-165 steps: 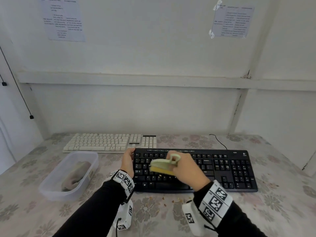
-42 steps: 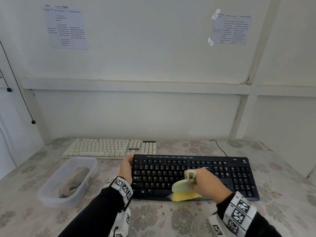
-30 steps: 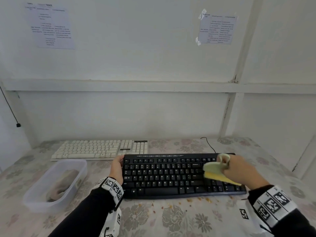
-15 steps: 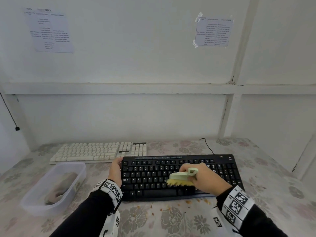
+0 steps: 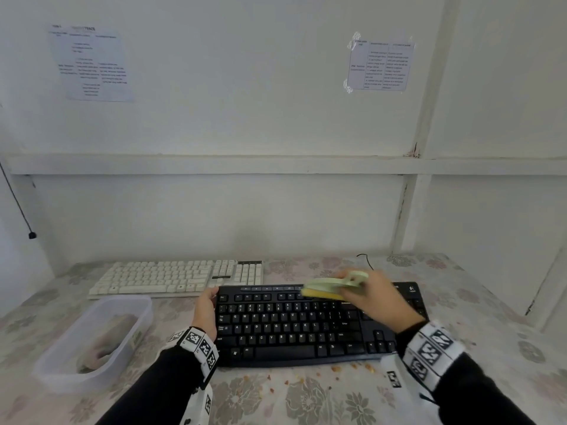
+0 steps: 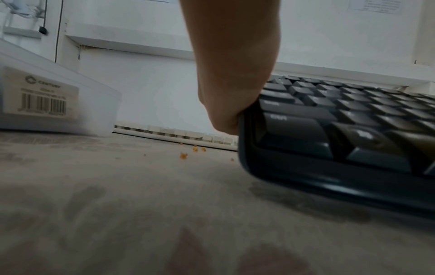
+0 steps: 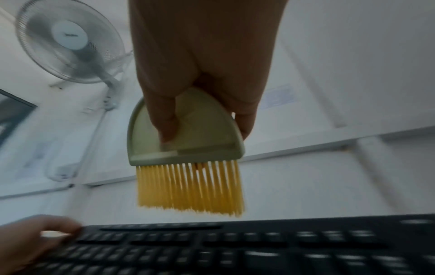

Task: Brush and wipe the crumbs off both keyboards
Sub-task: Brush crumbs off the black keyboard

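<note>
Two keyboards lie on the flowered surface (image 5: 491, 317). The black keyboard (image 5: 306, 326) is near the front, and the white keyboard (image 5: 178, 279) is behind it to the left, by the wall. Their corners are just beside each other. The left hand (image 5: 205, 311) holds the left edge of the black keyboard, with its fingers (image 6: 226, 119) curled round that edge. The right hand (image 5: 379, 297) grips one brush (image 5: 333, 286) with a pale green back and yellow bristles. Its fingers (image 7: 164, 119) are wrapped over the brush back, thumb on one side and fingers on the other. The brush is up in the air over the back edge of the black keyboard, right of the middle, and the bristles do not touch the keys. It looks blurry. Orange crumbs (image 5: 337, 370) lie on the surface along the front edge of the black keyboard, and a few more lie by its left edge. One clear tub (image 5: 92, 342) with a cloth inside sits at the left, apart from both keyboards. There is open room on the surface to the right of the black keyboard and in front of it. A black cord (image 5: 365, 260) runs off behind it.
</note>
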Motion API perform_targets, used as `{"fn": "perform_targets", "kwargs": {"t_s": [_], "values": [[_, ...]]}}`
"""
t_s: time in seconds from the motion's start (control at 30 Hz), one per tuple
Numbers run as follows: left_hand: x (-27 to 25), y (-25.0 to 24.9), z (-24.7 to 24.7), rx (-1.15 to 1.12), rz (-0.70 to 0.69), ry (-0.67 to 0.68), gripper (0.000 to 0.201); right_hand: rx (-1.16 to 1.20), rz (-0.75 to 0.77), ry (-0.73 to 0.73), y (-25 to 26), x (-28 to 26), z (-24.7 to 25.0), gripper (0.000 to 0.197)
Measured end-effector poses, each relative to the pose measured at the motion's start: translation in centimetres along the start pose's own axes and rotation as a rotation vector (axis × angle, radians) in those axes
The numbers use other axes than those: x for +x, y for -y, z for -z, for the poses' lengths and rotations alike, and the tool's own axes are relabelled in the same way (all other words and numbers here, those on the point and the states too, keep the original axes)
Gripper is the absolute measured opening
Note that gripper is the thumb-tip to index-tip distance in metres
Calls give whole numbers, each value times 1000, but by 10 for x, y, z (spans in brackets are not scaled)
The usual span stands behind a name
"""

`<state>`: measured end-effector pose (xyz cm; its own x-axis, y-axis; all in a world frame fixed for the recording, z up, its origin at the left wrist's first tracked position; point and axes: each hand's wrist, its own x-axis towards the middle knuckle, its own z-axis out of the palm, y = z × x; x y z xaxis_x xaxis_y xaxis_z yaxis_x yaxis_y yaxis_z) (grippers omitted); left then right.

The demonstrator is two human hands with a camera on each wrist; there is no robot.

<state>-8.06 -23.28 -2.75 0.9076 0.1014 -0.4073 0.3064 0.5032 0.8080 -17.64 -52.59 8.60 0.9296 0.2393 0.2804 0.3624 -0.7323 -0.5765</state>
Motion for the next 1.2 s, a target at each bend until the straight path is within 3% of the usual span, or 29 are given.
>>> {"fn": "perform_targets", "kwargs": {"t_s": [0.13, 0.27, 0.5, 0.63, 0.87, 1.03, 1.2], "values": [[1, -1, 1, -1, 3, -17, 34, -15, 158, 197, 34, 31, -53, 21], [0, -1, 0, 3, 3, -15, 35, -61, 215, 253, 45, 45, -87, 21], [-1, -1, -1, -18, 9, -6, 34, -126, 41, 170, -3, 29, -54, 26], [-2, -1, -1, 0, 0, -15, 35, -190, -56, 116, -35, 10, -24, 44], [-3, -1, -1, 8, -4, -14, 34, -384, -257, 55, -53, 3, 8, 22], [-2, -2, 0, 12, -19, -13, 34, -328, -104, -13, -5, 17, -8, 25], [-6, -3, -2, 25, -18, -34, 33, -135, 98, 76, 40, 52, -57, 24]]}}
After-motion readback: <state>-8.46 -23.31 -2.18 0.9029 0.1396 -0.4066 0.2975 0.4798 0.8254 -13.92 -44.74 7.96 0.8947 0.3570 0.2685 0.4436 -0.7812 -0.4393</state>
